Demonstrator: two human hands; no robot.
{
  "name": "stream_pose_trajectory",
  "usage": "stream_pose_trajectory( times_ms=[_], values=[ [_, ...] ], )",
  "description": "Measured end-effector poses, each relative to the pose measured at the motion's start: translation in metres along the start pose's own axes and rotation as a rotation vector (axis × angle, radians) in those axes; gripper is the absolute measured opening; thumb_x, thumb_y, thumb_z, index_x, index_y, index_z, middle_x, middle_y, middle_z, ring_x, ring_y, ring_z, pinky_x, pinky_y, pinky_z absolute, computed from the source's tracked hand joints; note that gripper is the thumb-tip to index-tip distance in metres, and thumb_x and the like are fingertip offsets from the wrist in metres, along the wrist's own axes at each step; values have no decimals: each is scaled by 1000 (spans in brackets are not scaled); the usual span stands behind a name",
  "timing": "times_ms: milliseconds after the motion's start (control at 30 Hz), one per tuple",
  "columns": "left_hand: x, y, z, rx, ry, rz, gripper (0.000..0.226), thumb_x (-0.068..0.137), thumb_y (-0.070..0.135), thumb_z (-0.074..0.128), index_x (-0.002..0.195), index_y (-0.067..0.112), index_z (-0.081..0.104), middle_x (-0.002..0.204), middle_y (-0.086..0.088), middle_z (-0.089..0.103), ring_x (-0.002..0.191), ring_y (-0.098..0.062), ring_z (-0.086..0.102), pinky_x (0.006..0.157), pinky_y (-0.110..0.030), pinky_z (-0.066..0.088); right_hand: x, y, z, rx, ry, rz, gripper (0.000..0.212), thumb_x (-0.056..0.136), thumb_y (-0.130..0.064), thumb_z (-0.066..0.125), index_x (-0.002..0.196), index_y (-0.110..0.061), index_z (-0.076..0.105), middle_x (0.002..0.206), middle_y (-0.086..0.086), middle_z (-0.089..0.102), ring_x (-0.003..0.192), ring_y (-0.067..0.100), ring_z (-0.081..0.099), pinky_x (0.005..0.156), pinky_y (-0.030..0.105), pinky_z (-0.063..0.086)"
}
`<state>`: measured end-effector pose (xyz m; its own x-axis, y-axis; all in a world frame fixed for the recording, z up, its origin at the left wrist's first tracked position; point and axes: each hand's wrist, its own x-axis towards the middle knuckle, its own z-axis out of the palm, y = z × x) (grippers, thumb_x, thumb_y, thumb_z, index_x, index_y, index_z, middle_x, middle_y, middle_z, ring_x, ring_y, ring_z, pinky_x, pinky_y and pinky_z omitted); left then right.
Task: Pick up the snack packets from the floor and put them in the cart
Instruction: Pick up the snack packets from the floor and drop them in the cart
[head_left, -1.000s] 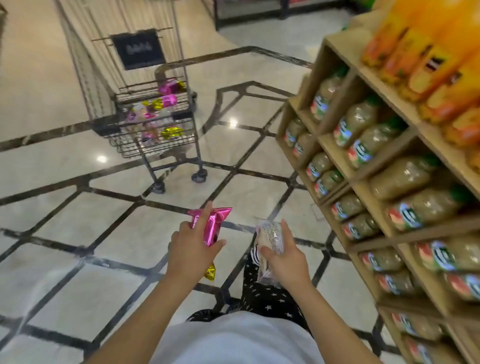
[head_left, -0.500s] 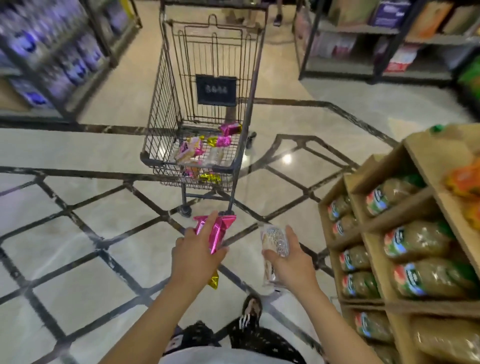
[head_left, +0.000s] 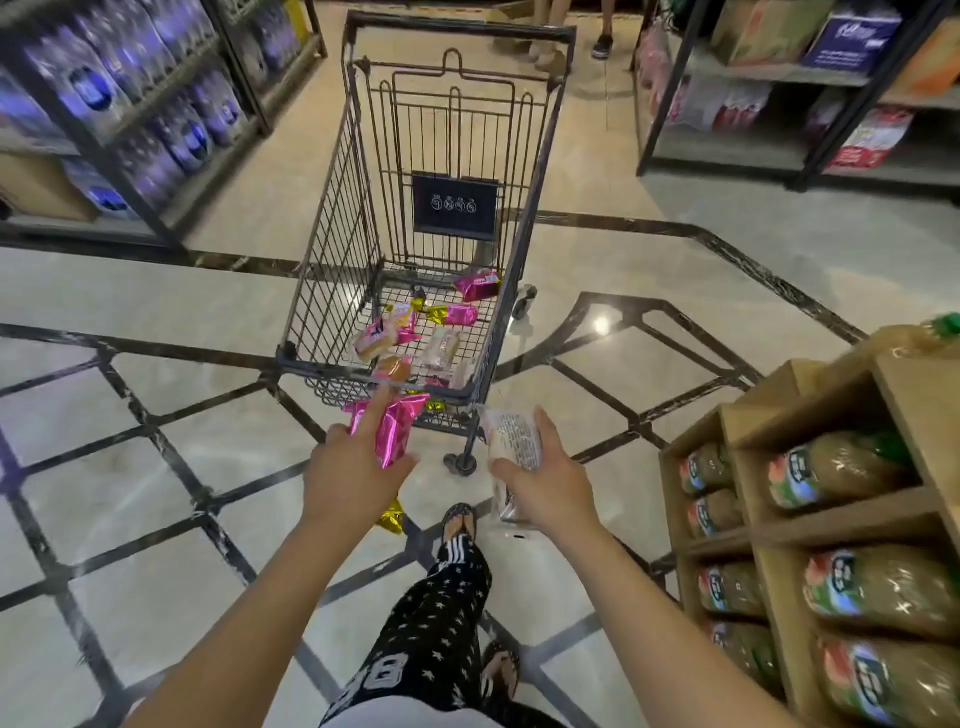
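Note:
My left hand (head_left: 353, 470) grips a shiny pink snack packet (head_left: 392, 428) with a gold end sticking out below the palm. My right hand (head_left: 545, 480) holds a clear packet (head_left: 514, 441) with a pale snack and printed text. Both hands are raised just short of the near rim of a dark wire shopping cart (head_left: 332, 208), which stands straight ahead. Several packets, pink, gold and clear, lie on the cart's bottom (head_left: 441, 332).
A wooden shelf (head_left: 779, 405) of green-capped bottles stands close on my right. Metal racks (head_left: 156, 135) of purple bags line the left, more racks (head_left: 779, 150) at the back right. Another person's feet (head_left: 571, 47) show beyond the cart. My legs (head_left: 441, 623) are below.
The view turned left and closed in on the cart, which now fills the centre. Both hands, still holding their packets, are nearer the cart's near rim.

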<state>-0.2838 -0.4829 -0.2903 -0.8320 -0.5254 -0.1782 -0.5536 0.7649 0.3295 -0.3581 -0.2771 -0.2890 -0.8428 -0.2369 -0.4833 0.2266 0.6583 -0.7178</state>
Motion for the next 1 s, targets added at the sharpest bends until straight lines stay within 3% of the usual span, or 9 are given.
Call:
stream_pose_trajectory(
  times_ms=[167, 267, 500, 633, 700, 833, 900, 1000],
  values=[
    [74, 11, -1, -57, 17, -2, 86, 84, 61, 61, 145, 58, 0, 111, -16, 55, 98, -37, 60, 84, -43, 55, 67, -42, -6, -13, 16, -37, 87, 85, -47, 64, 153, -42, 9, 134, 1, 57, 111, 25, 59, 88, 28, 46],
    [123, 15, -2, -39, 10, 8, 87, 85, 61, 59, 148, 54, -1, 107, -16, 56, 96, -37, 60, 84, -43, 54, 113, -71, -10, 2, 15, -33, 86, 85, -45, 63, 153, -42, 10, 132, 1, 58, 109, 23, 60, 90, 30, 50],
    [230, 22, -9, -32, -35, -35, 87, 86, 61, 57, 148, 53, -3, 132, -21, 50, 109, -39, 58, 90, -47, 52, 217, -137, -14, -49, -74, 6, 87, 89, -46, 60, 155, -36, 5, 141, 4, 52, 115, 27, 58, 88, 28, 46],
    [290, 32, -16, -11, -52, -25, 88, 87, 61, 57, 151, 48, -3, 126, -19, 54, 100, -34, 61, 81, -40, 55, 271, -171, -8, -54, -69, 11, 89, 89, -50, 59, 155, -35, 1, 149, 5, 44, 121, 29, 56, 97, 30, 46],
    [316, 38, -19, 18, -57, -23, 92, 86, 64, 55, 153, 41, -3, 129, -19, 53, 103, -34, 61, 83, -40, 55, 293, -184, -2, -45, -80, 26, 92, 89, -53, 59, 155, -35, -3, 152, 5, 40, 123, 28, 54, 94, 27, 44],
    [344, 47, -21, 133, -106, -43, 96, 86, 69, 50, 156, 29, -4, 146, -20, 42, 124, -37, 50, 97, -41, 46, 319, -183, 1, -155, -103, 113, 100, 84, -61, 61, 154, -34, -4, 154, 14, 33, 133, 36, 44, 103, 38, 44],
    [342, 53, -19, 146, -132, -23, 92, 88, 67, 48, 156, 26, 0, 146, -18, 41, 125, -36, 48, 95, -41, 46, 319, -170, -3, -207, -71, 139, 95, 85, -57, 60, 155, -30, 1, 147, 16, 41, 131, 37, 43, 104, 44, 44],
    [331, 64, -7, 207, -196, 48, 86, 89, 65, 46, 156, 27, 8, 140, -14, 47, 117, -33, 54, 88, -41, 51, 304, -144, -20, -286, -41, 201, 88, 89, -57, 54, 155, -27, 4, 139, 17, 46, 129, 36, 42, 101, 41, 44]
  ],
)
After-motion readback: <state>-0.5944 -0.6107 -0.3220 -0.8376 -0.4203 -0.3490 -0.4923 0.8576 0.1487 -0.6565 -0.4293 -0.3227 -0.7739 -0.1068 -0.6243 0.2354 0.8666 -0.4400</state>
